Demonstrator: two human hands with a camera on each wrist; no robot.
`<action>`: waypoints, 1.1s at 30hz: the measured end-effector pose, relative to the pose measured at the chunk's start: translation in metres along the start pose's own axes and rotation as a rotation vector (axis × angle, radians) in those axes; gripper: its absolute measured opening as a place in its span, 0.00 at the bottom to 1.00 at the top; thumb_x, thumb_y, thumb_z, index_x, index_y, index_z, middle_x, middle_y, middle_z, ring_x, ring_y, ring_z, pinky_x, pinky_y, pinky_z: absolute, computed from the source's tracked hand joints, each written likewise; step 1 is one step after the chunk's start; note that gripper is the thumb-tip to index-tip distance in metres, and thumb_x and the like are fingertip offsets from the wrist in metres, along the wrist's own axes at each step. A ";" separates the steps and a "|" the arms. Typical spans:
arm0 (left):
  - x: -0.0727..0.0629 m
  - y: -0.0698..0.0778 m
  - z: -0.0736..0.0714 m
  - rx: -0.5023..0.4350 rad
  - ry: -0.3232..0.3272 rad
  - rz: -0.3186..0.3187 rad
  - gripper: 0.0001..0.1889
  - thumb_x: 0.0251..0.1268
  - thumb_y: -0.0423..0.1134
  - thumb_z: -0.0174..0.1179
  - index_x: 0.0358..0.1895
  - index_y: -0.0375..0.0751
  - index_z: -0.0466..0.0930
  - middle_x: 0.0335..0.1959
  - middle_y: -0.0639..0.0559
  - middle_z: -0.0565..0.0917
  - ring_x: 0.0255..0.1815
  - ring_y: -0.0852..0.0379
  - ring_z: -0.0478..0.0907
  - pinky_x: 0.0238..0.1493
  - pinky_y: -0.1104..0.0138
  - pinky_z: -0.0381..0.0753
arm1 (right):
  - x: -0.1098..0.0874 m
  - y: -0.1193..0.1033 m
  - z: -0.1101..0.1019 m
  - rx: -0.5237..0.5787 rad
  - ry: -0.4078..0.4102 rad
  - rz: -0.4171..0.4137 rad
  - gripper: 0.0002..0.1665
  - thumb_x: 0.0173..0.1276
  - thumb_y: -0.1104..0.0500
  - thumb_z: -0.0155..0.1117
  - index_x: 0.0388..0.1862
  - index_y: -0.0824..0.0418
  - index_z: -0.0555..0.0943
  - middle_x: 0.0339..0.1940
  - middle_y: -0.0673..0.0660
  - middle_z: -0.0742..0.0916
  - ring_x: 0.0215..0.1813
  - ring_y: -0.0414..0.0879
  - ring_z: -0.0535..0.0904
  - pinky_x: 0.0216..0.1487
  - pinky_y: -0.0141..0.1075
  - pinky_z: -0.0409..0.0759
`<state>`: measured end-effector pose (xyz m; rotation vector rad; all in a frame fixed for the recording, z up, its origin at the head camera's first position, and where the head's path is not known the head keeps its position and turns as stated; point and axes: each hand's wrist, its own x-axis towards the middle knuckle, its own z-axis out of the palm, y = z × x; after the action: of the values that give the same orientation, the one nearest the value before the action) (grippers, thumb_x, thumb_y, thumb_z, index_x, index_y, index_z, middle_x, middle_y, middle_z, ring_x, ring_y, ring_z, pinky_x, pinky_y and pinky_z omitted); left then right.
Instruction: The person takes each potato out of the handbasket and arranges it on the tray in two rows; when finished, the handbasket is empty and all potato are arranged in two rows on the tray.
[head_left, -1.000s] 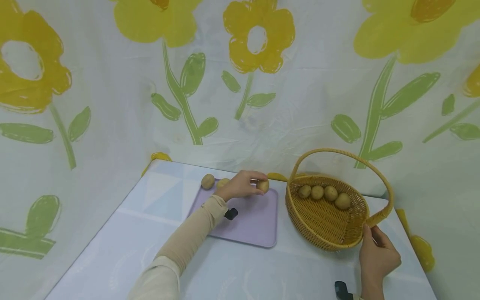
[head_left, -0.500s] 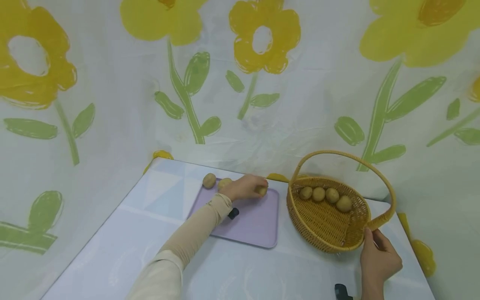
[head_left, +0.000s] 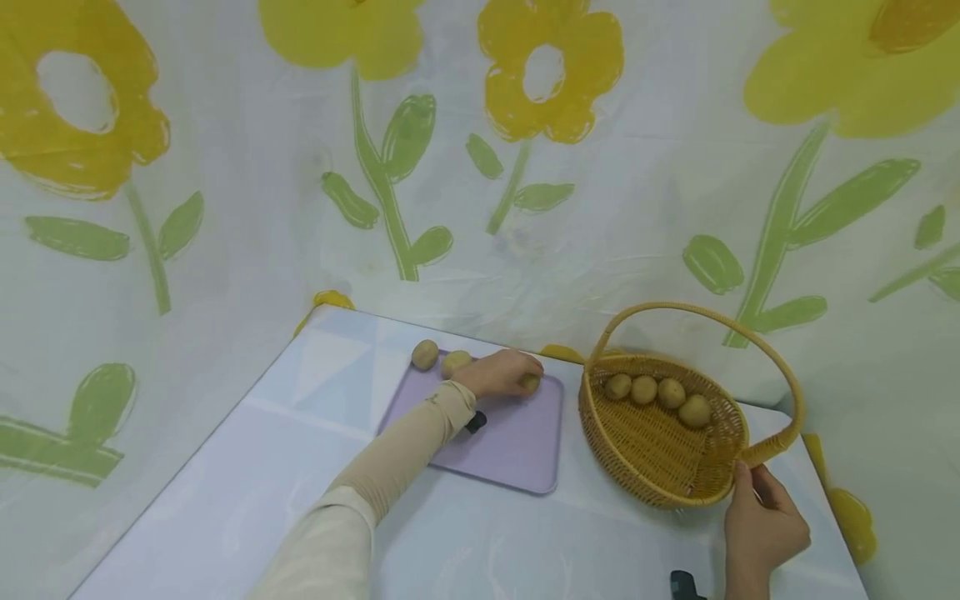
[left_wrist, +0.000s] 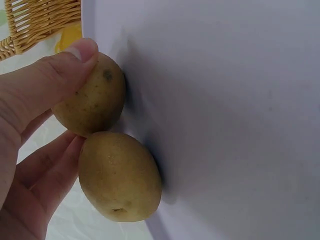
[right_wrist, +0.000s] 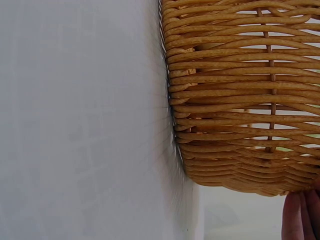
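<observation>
At the far right corner of the lilac tray, my left hand grips a potato between thumb and fingers. A second potato touches it in the left wrist view, by the tray's rim. The head view also has a potato at the tray's far left corner and another potato partly behind my hand. My right hand pinches the near right rim of the wicker basket, at the foot of its handle. Several potatoes lie in a row along the basket's far inner side.
The basket's tall arched handle rises over its opening. Both stand on a pale patterned table, the basket right of the tray. Behind the table hangs a flower-printed cloth. Dark wrist devices show near both hands.
My left fingers have come down over the potato and now cover more of it. The head view has shifted slightly. My right hand stays on the basket.
</observation>
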<state>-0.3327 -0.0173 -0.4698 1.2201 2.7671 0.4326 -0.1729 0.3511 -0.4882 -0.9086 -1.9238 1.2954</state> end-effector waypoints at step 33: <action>0.000 0.032 -0.018 -0.329 0.159 -0.023 0.19 0.67 0.42 0.70 0.58 0.41 0.85 0.58 0.48 0.87 0.58 0.48 0.85 0.60 0.65 0.84 | 0.000 0.001 0.000 0.052 0.024 -0.039 0.20 0.69 0.54 0.71 0.54 0.64 0.86 0.35 0.24 0.84 0.34 0.14 0.76 0.37 0.06 0.73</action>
<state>-0.3138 -0.0006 -0.4435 1.1156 2.6829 0.9763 -0.1730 0.3511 -0.4890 -0.8530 -1.8712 1.3002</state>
